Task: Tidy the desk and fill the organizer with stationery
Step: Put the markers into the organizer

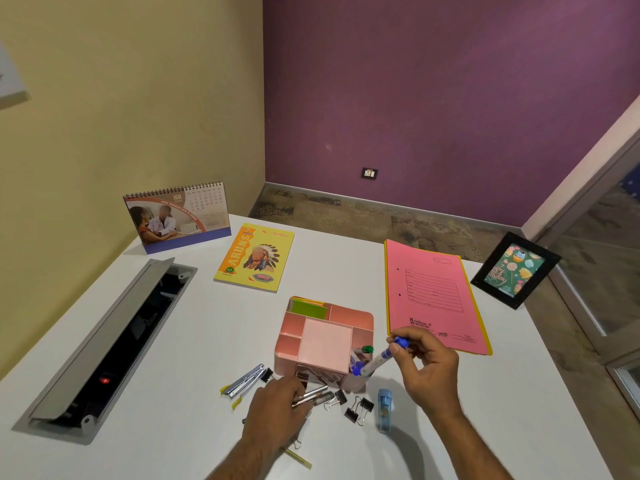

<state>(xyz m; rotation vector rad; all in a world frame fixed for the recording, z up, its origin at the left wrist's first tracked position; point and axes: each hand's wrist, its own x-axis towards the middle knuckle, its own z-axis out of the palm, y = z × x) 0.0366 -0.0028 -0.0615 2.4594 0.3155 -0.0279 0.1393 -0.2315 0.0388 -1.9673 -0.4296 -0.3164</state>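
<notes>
White tabletop [207, 341] carries it all. Close to the near edge lies a thin yellow stick [297, 459], partly under the left arm. A bit further in, the left hand [277, 405] lies curled over some shiny silver bits [311, 396]; it seems to grip them, but can't tell how tight. Black binder clips [356, 408] & a light blue stapler [385, 410] lie just right of it. A silver staple tool [244, 381] lies to its left.

Right hand [427, 365] pinches a blue-cap marker [381, 358] near the top, thumb & fingers curled round it. The tip end points down into the near right pocket of the pink organizer [325, 341], mid-table. A green pin [367, 349] & other pens already poke up there.

How to do it well, I think: keep the marker straight up, aim for the gap btwn the pens, lower it slow, let go only when it touches bottom. Don't bump the box or it slides.

Green sticky notes [308, 308] fill the far left pocket. Further off: pink folder [433, 296] by the right edge, yellow notebook [254, 258], calendar [176, 218] at the far left corner, photo frame [516, 270] at the far right corner.
</notes>
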